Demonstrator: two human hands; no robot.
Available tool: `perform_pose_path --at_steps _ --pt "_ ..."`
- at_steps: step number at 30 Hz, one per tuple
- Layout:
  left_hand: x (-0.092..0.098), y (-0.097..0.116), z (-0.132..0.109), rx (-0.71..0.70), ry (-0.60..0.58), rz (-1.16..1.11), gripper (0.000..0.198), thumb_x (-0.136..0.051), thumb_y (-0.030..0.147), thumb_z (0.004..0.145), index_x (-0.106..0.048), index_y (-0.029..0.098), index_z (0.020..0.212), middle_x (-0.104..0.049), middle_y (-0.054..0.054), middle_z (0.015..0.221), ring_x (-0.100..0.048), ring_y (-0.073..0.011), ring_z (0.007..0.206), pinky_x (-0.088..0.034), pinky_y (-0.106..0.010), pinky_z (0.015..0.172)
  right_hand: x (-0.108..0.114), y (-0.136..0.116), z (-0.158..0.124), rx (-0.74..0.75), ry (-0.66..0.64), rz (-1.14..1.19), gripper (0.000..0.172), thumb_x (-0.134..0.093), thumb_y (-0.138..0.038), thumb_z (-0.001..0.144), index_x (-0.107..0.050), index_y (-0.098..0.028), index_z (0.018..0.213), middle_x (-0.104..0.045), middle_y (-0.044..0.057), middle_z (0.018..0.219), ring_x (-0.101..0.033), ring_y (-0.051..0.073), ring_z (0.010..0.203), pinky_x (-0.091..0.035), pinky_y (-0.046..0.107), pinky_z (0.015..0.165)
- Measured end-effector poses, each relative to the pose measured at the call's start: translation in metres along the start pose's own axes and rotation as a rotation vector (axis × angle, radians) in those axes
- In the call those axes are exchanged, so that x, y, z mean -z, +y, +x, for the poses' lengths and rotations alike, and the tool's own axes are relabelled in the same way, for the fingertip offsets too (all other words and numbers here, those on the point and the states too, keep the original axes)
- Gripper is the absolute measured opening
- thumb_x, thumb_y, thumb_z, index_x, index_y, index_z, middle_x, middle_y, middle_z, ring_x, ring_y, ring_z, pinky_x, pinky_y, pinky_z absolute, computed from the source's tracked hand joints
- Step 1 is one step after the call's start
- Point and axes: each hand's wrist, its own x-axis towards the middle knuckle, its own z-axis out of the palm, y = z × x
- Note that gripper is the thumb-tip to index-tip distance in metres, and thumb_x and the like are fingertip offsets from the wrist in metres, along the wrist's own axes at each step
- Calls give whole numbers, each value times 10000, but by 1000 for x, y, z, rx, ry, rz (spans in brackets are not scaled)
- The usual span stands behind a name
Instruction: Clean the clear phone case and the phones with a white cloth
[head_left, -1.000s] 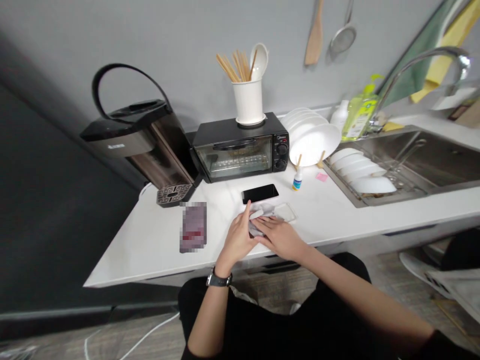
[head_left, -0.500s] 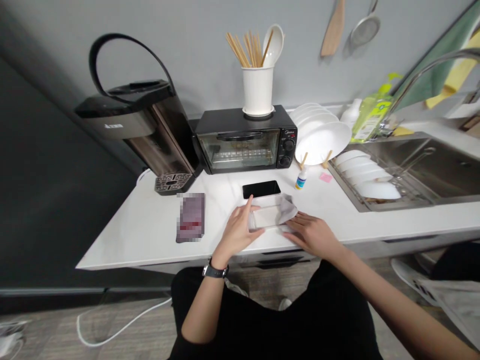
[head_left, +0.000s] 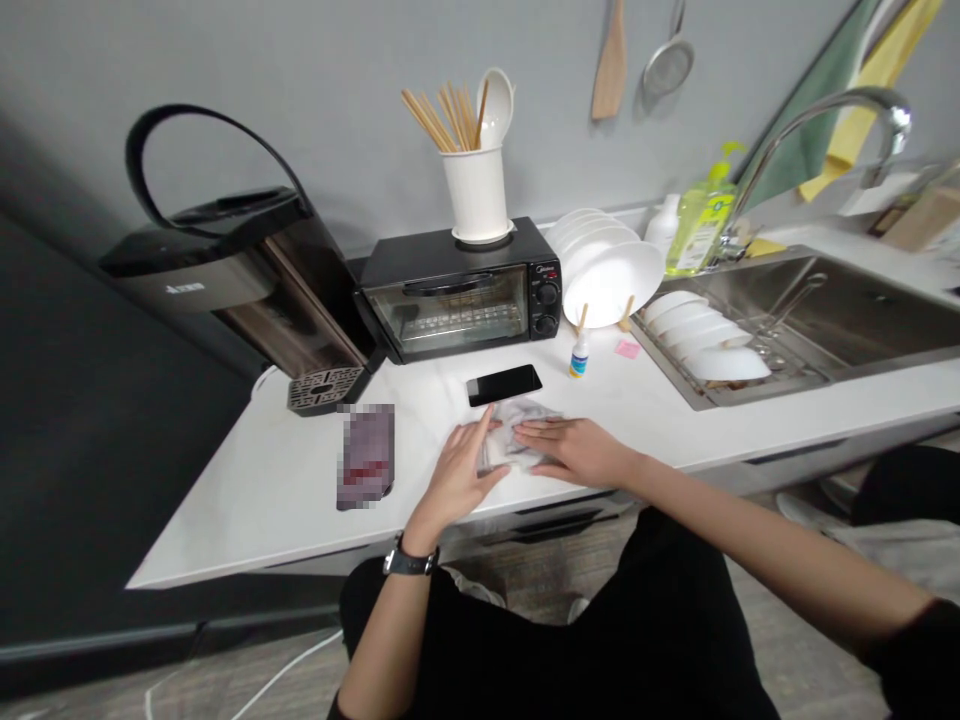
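My left hand (head_left: 455, 474), with a black watch on its wrist, steadies the left end of a pale, flat rectangular thing (head_left: 491, 456) between thumb and fingers. It looks like a phone case but is mostly covered. A crumpled greyish-white cloth (head_left: 517, 412) lies over it. On the cloth, my right hand (head_left: 581, 450) presses with its fingers together. Just behind sits a black phone (head_left: 504, 385), screen up. Farther right stands a small white bottle (head_left: 578, 358) with a blue and yellow label.
A purple blurred packet (head_left: 367, 455) lies left. Behind are a water dispenser (head_left: 285, 300), a toaster oven (head_left: 457, 300) with a chopstick cup (head_left: 478, 195) on top, and racked plates (head_left: 611, 285). The sink (head_left: 862, 320) with bowls is right; a pink note (head_left: 628, 349) lies near.
My right hand has slid the cloth leftward over the pale rectangular thing, toward my left hand. The left hand keeps its hold. The camera view has shifted somewhat.
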Motion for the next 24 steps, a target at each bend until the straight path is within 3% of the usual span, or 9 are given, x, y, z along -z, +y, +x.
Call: perform_pose_path --at_steps 3,6,9,13,17,20,24 --pt "-2 7 1 18 20 -14 1011 -745 360 912 -93 319 1684 -579 -97 1492 -512 -319 1321 -373 -519 1165 17 4 -35 -58 -27 -10 532 -549 -455 1051 -559 -178 1505 -610 154 1487 -598 304 1372 -478 493 1171" --pt "-3 12 3 28 7 -25 1038 -776 349 885 -111 313 1681 -587 -95 1492 -505 -325 1352 -350 -529 1181 25 3 -47 -74 -50 -16 474 -557 -452 1043 -653 -168 1410 -704 158 1362 -674 314 1274 -514 491 1137" --pt "-3 11 3 29 10 -35 1086 -814 358 855 -110 303 1680 -590 -93 1492 -507 -328 1350 -354 -525 1179 18 -5 -30 -34 -86 52 444 -557 -461 1041 -686 -187 1365 -728 142 1325 -687 307 1252 -512 490 1138" --pt "-3 7 0 51 24 -31 1092 -811 304 846 -109 283 1682 -565 -127 1489 -524 -325 1319 -410 -508 1133 -3 -20 17 80 -111 114 482 -556 -509 1035 -678 -178 1365 -734 129 1322 -683 304 1255 -475 498 1168" --pt "-1 4 0 49 12 -32 1049 -788 289 862 -132 308 1681 -556 -117 1469 -515 -316 1306 -434 -486 1114 -9 -11 38 84 -72 41 450 -509 -494 1063 -675 -202 1362 -728 123 1335 -695 276 1229 -529 455 1094" --pt "1 5 1 42 -2 -45 1066 -800 345 868 -111 332 1680 -580 -95 1451 -510 -312 1303 -413 -489 1129 1 5 15 32 -45 -24 465 -519 -496 1056 -648 -214 1402 -687 129 1404 -667 282 1277 -537 443 1079" --pt "0 6 3 43 -4 -41 1087 -800 348 874 -71 345 1681 -590 -80 1455 -503 -314 1302 -380 -502 1145 23 15 -33 -66 -34 -14 419 -553 -459 1040 -683 -222 1360 -736 117 1320 -702 286 1213 -556 438 1042"
